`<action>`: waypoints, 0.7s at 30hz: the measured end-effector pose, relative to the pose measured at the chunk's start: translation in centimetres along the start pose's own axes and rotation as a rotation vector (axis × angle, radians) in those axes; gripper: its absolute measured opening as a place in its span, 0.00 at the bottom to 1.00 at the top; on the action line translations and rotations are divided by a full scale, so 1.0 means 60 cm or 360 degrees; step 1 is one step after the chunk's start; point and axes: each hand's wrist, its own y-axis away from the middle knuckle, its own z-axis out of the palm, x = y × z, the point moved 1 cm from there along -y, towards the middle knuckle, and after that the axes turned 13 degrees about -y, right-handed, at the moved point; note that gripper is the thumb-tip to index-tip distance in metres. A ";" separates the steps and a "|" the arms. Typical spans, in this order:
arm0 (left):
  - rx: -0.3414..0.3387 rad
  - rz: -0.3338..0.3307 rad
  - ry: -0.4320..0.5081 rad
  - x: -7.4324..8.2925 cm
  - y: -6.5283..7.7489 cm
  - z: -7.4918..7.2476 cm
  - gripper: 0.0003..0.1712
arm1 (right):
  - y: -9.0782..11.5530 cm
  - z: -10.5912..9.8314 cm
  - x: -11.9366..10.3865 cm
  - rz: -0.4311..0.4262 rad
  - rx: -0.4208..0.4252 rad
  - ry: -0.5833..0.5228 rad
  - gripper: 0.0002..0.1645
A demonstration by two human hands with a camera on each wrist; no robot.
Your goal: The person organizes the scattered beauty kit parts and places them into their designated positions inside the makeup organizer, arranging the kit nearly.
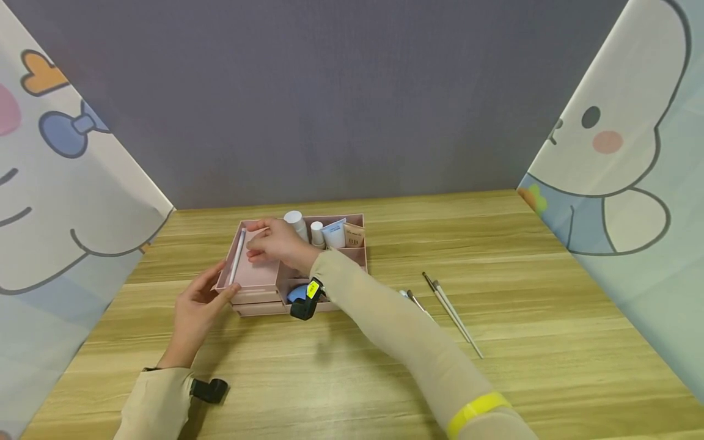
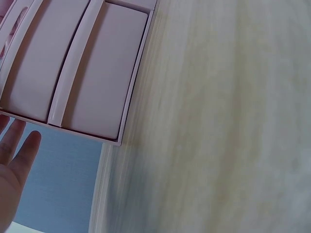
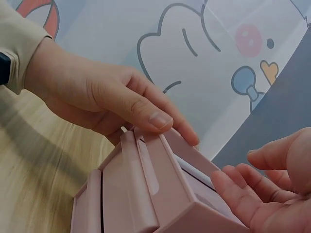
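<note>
A pink desktop organizer [image 1: 264, 276] with drawers stands toward the left of the table. My left hand [image 1: 195, 308] grips its front left corner, thumb over the front edge and fingers along the left side. In the right wrist view the left thumb [image 3: 159, 120] lies on the upper rim. A slim white stick [image 1: 238, 256] lies along the left wall of the top tray; its kind is unclear. Just right of it, my right hand [image 1: 280, 243] hovers over the tray with loosely bent fingers and nothing between them. Drawer fronts [image 2: 104, 73] face the left wrist camera.
The organizer's rear section holds a white jar [image 1: 295, 221], a white-capped bottle [image 1: 317, 233], a blue-and-white tube [image 1: 334, 234] and a beige tube [image 1: 354, 236]. A blue item [image 1: 297, 294] sits in a front compartment. Makeup brushes [image 1: 452, 313] lie on the table to the right.
</note>
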 end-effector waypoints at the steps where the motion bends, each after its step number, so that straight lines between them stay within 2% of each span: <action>1: 0.0000 0.0000 0.0004 0.000 0.000 0.000 0.28 | 0.002 -0.001 0.000 -0.0009 -0.0016 -0.0001 0.24; 9: 0.0014 0.0010 0.0067 -0.002 0.000 -0.001 0.27 | 0.030 -0.006 -0.008 -0.0045 -0.0167 -0.0058 0.24; 14: 0.0014 -0.0006 0.0063 -0.004 0.000 -0.001 0.27 | 0.051 -0.009 -0.012 -0.0081 -0.0287 -0.0027 0.22; 21: 0.0010 -0.0010 0.0060 -0.003 0.000 0.002 0.28 | 0.078 -0.037 -0.015 -0.0052 -0.0344 -0.0021 0.23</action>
